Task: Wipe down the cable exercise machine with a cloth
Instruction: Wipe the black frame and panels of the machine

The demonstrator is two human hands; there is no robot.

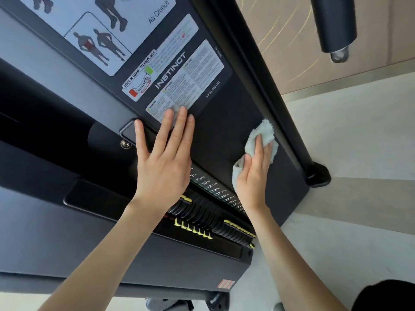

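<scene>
The dark cable exercise machine [226, 122] fills the view, its front shroud carrying white instruction and warning labels [186, 86]. My left hand [164, 158] lies flat on the panel with straight fingers, the fingertips touching the lower edge of the warning label. My right hand [253, 178] presses a bunched pale cloth [261, 135] against the bare dark panel near its right edge. The cloth sticks out above and to the left of the fingers.
Below the hands sits the weight stack [215, 218] with yellow-tipped selector tabs and a strip of kilogram numbers. A black upright post [276, 108] runs along the panel's right side to a foot on the pale floor. A padded handle [334, 25] hangs at the top right.
</scene>
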